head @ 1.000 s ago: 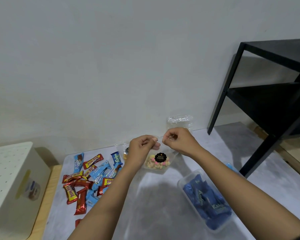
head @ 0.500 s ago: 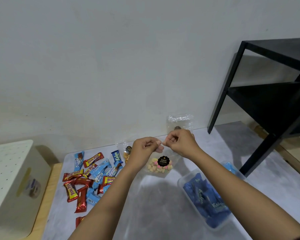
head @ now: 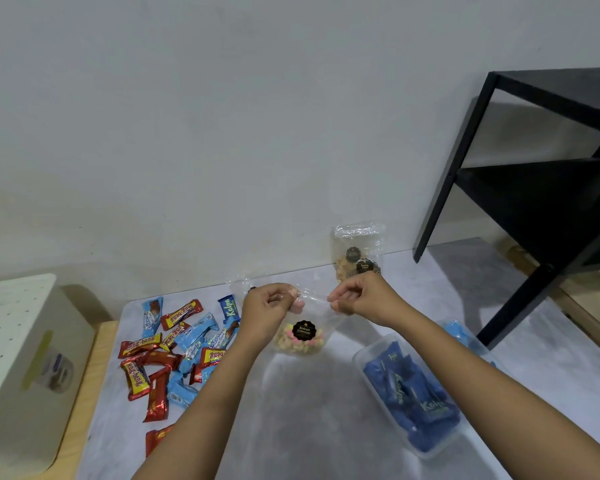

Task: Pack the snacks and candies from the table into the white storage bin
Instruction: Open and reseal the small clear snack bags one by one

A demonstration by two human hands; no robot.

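Across the grey table, a black shelf unit stands at two o'clock, its legs on the tabletop. At nine o'clock, off the table's edge on pale wood, sits the white storage bin; its top is dotted with holes and its side bears a label too blurred to read. At four o'clock a clear plastic tray holds dark blue packs printed "Kalpa". At eight o'clock a loose heap of snack bars lies on the table: red wrappers reading "Beng-beng", one blue "Kalpa" bar, and light blue wrappers whose writing is unclear. At twelve o'clock, against the wall, two clear pouches stand upright with round dark stickers that cannot be read. In the middle a clear pouch of small pink and cream biscuits hangs just above the table, its round black sticker reading "Biskuit Gemrose". The left hand pinches the pouch's top edge at ten o'clock of the sticker, and the right hand pinches the same edge at two o'clock, fingers curled.
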